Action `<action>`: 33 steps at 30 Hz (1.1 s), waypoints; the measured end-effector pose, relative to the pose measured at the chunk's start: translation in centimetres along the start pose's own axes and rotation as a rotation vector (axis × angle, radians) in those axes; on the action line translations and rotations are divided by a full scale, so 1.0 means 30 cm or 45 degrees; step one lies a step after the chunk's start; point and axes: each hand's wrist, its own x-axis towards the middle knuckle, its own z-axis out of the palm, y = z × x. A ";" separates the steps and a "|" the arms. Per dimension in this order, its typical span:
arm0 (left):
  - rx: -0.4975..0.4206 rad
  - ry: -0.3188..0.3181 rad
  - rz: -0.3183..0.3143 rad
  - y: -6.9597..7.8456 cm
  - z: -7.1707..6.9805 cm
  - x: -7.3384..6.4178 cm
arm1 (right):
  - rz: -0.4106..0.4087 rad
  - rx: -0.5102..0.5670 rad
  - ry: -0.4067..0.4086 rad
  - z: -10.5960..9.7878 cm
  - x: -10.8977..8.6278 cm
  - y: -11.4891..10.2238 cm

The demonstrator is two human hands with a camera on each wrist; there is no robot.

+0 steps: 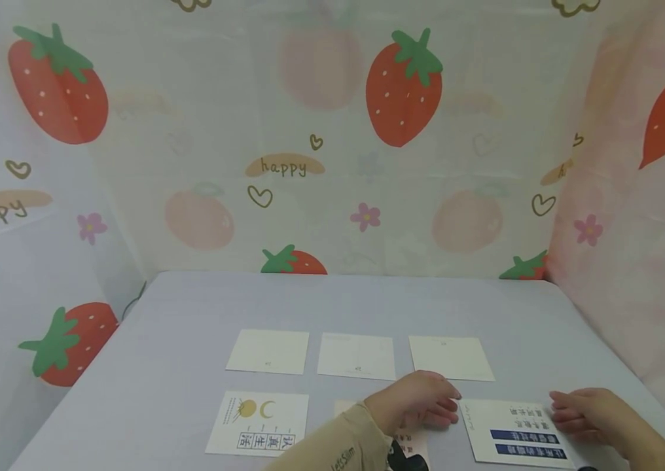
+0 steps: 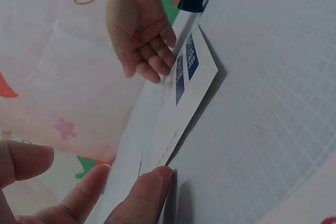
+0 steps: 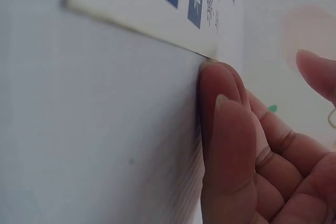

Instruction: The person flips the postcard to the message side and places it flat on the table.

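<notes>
White table: left fingers, right fingers relaxed beside the striped card; head view adds a moon card.

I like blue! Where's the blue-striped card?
In the head view, the blue-striped card lies lower right, between the left hand and right hand.

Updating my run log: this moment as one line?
left hand: at left edge of blue-barred card | right hand: at its right edge | three pale cards: row behind
</notes>
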 end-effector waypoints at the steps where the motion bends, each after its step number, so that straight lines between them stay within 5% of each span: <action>1: 0.007 -0.002 -0.003 0.001 0.000 -0.001 | -0.002 -0.004 0.000 0.003 -0.001 -0.001; 26: 0.005 0.000 -0.005 0.013 0.014 -0.013 | -0.008 0.024 -0.006 0.022 0.009 -0.009; 33: 0.009 -0.010 0.007 0.010 0.011 -0.007 | -0.095 -0.063 -0.002 0.024 0.008 0.000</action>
